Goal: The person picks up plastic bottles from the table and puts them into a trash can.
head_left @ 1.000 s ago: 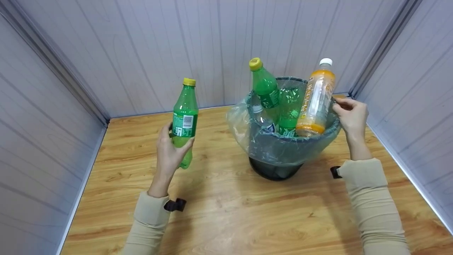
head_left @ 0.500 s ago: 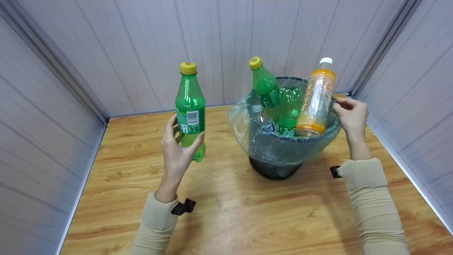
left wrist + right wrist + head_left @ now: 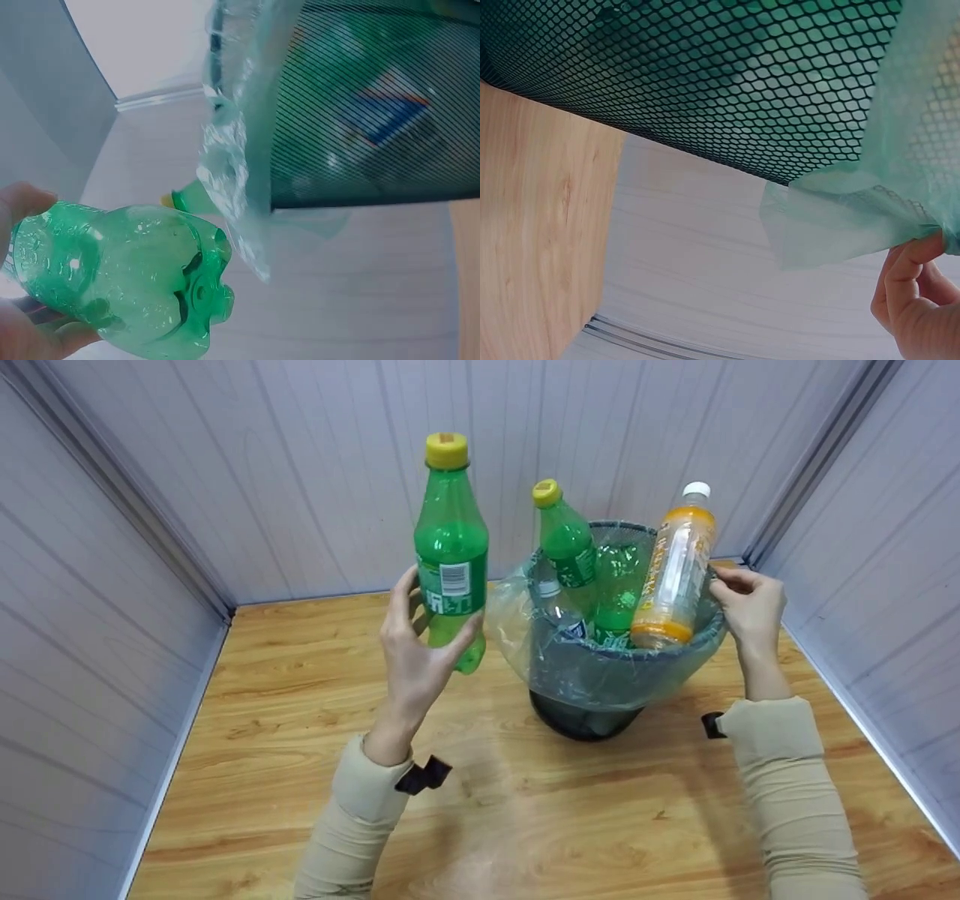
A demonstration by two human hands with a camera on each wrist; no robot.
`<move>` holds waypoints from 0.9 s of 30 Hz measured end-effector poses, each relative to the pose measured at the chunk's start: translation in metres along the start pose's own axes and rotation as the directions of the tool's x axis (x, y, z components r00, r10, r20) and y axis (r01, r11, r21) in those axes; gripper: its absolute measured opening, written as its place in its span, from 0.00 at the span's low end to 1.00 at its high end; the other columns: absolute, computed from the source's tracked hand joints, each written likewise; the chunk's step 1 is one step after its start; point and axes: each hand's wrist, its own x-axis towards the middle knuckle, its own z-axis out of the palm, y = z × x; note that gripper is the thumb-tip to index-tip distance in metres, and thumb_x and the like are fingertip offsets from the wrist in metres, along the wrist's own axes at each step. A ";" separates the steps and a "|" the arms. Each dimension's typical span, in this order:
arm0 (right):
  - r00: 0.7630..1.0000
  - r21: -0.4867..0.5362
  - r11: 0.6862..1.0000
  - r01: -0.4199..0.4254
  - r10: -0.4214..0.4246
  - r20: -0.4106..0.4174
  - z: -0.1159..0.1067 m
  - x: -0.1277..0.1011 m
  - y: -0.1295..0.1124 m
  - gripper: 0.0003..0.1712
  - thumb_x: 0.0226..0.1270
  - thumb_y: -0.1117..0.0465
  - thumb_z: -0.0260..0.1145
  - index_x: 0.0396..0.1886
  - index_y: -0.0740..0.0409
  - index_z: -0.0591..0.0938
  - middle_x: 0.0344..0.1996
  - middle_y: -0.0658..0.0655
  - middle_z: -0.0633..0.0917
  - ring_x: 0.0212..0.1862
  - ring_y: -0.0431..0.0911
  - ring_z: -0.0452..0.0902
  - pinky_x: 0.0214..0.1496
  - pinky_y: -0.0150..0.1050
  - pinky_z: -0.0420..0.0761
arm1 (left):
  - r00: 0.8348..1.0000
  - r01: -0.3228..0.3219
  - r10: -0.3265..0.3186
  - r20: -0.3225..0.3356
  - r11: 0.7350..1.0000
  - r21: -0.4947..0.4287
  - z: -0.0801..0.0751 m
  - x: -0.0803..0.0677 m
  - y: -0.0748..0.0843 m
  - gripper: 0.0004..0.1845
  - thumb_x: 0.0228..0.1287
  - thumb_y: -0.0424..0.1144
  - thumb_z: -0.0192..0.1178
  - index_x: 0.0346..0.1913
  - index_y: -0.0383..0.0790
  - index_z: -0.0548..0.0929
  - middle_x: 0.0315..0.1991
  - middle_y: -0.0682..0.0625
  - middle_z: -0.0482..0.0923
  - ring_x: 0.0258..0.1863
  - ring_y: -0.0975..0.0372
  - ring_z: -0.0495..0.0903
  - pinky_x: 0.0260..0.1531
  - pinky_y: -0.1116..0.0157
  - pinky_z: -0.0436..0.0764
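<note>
A green plastic bottle (image 3: 451, 556) with a yellow cap is held upright in the air by the left hand (image 3: 415, 656), above the middle of the wooden table (image 3: 300, 712) and just beside the left side of the bin (image 3: 592, 690). The fingers and the thumb are curled around its lower part. On its green label a white barcode patch is seen, and some white letters, but they cannot be read. The bottle is transparent, and its lobed bottom is shown clearly in the left wrist view (image 3: 150, 289).

The bin is a dark mesh basket lined with a thin bluish plastic bag (image 3: 517, 622), and it stands toward the far right corner of the table. The bag's edge at the right rim is pinched by the right hand (image 3: 750, 604). In the bin an orange bottle (image 3: 673, 574) with a white cap, a second green bottle (image 3: 566, 547) with a yellow cap and a small clear bottle (image 3: 556, 611) are placed. The print on the orange bottle is too blurred to be read.
</note>
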 end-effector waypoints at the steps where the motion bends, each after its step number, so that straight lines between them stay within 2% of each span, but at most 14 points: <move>1: 1.000 0.001 1.000 -0.003 0.003 0.002 0.000 0.000 0.000 0.17 0.54 0.67 0.61 0.43 0.70 0.79 0.25 0.41 0.78 0.29 0.32 0.71 0.32 0.22 0.71 | 1.000 -0.008 0.008 -0.001 1.000 -0.016 0.003 0.002 0.002 0.36 0.46 0.36 0.68 0.58 0.29 0.63 0.47 0.41 0.71 0.44 0.58 0.74 0.40 0.65 0.77; 8: 1.000 -0.007 1.000 -0.006 0.006 0.012 0.000 0.000 0.000 0.17 0.54 0.66 0.60 0.44 0.70 0.79 0.25 0.40 0.77 0.30 0.33 0.71 0.33 0.23 0.71 | 0.999 -0.052 0.053 0.005 0.996 -0.072 0.024 0.014 0.019 0.38 0.45 0.37 0.68 0.58 0.29 0.62 0.48 0.42 0.70 0.45 0.60 0.73 0.41 0.65 0.77; 17: 1.000 -0.019 1.000 0.013 -0.013 -0.004 -0.001 -0.001 0.002 0.16 0.54 0.66 0.60 0.42 0.70 0.80 0.23 0.38 0.76 0.29 0.32 0.71 0.32 0.23 0.70 | 0.986 -0.152 0.160 0.044 0.977 -0.150 0.054 0.033 0.029 0.38 0.46 0.37 0.68 0.58 0.27 0.61 0.48 0.40 0.69 0.46 0.60 0.72 0.43 0.65 0.76; 23: 0.999 -0.022 0.999 0.038 -0.038 -0.013 0.000 -0.003 0.003 0.15 0.54 0.66 0.60 0.40 0.70 0.81 0.22 0.38 0.76 0.28 0.32 0.71 0.31 0.23 0.70 | 0.979 -0.162 0.182 0.091 0.967 -0.197 0.072 0.045 0.034 0.38 0.47 0.37 0.68 0.58 0.27 0.60 0.50 0.39 0.66 0.47 0.60 0.71 0.44 0.67 0.75; 27: 1.000 -0.012 0.999 0.030 -0.030 -0.004 0.000 -0.003 0.001 0.15 0.54 0.66 0.60 0.41 0.70 0.80 0.22 0.39 0.76 0.28 0.33 0.70 0.31 0.23 0.70 | 0.979 -0.145 0.170 0.117 0.970 -0.194 0.082 0.051 0.033 0.38 0.47 0.37 0.68 0.58 0.26 0.60 0.50 0.39 0.66 0.46 0.61 0.71 0.44 0.67 0.74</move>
